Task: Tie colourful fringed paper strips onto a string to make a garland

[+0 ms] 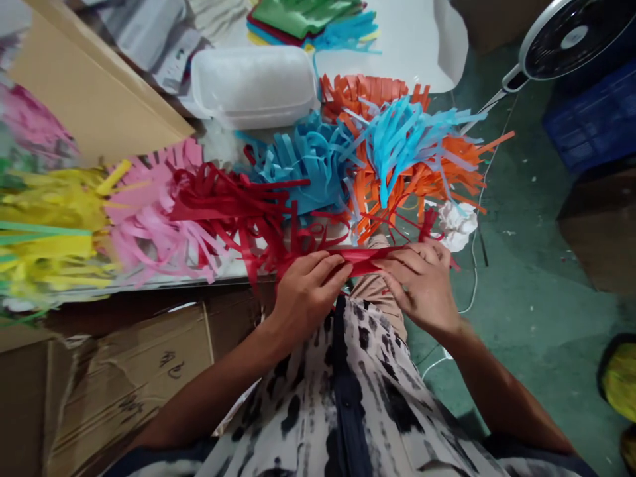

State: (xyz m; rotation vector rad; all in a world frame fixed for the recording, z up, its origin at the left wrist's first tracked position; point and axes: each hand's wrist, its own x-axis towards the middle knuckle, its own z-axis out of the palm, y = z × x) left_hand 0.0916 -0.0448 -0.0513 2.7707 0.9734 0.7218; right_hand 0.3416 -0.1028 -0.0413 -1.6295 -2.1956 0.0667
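A strip of red tissue paper [365, 260] with fringed ends stretches between my two hands at the table's front edge. My left hand [311, 288] is closed on its left part, fingers bent over the paper. On the right part my right hand [422, 281] pinches the strip between thumb and fingers. Cut red fringe [223, 199] lies heaped just beyond my left hand. Behind the strip are blue fringed paper [313, 165], a light blue bunch [405, 136] and orange fringe [442, 165]. Crumpled white paper [457, 224] sits beside my right hand.
Pink fringe [154, 205] and yellow fringe [59, 225] cover the table's left side. A white plastic container [256, 86] and a cardboard piece [99, 86] stand behind. Cardboard boxes [139, 384] are below the table. A fan [576, 40] and a blue crate [596, 116] stand right.
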